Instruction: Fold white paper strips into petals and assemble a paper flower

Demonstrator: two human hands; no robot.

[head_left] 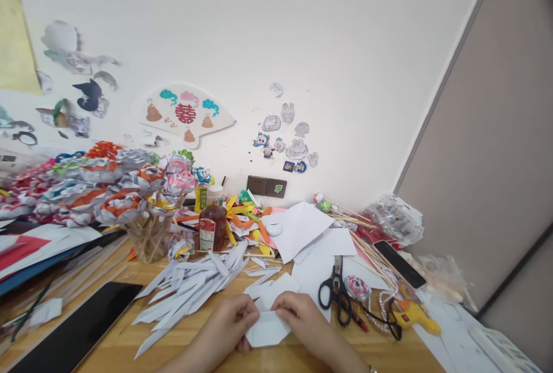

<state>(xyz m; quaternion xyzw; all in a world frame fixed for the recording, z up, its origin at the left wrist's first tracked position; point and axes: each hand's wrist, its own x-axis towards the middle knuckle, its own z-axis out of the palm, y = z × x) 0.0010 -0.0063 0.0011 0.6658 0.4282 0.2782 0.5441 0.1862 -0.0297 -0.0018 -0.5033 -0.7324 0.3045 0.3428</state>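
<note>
Near the table's front edge, a piece of folded white paper [268,332] with creases and angled corners lies between my hands. My left hand [235,318] pinches its left side, thumb on top. At its upper right edge, my right hand [298,315] has thumb and fingers closed on the same paper. Another white paper piece [279,287] lies just behind it. To the left spreads a pile of cut white paper strips [194,286]. Right of my right hand are black-handled scissors [336,292], beside a small pink-and-white paper flower [357,287].
Many paper flowers [125,203] stand in a clear container [151,237] at back left, next to a bottle of dark liquid [213,220]. A black tablet [82,330] lies front left. A yellow glue gun [415,315], phone [400,263] and paper sheets [302,226] occupy the right.
</note>
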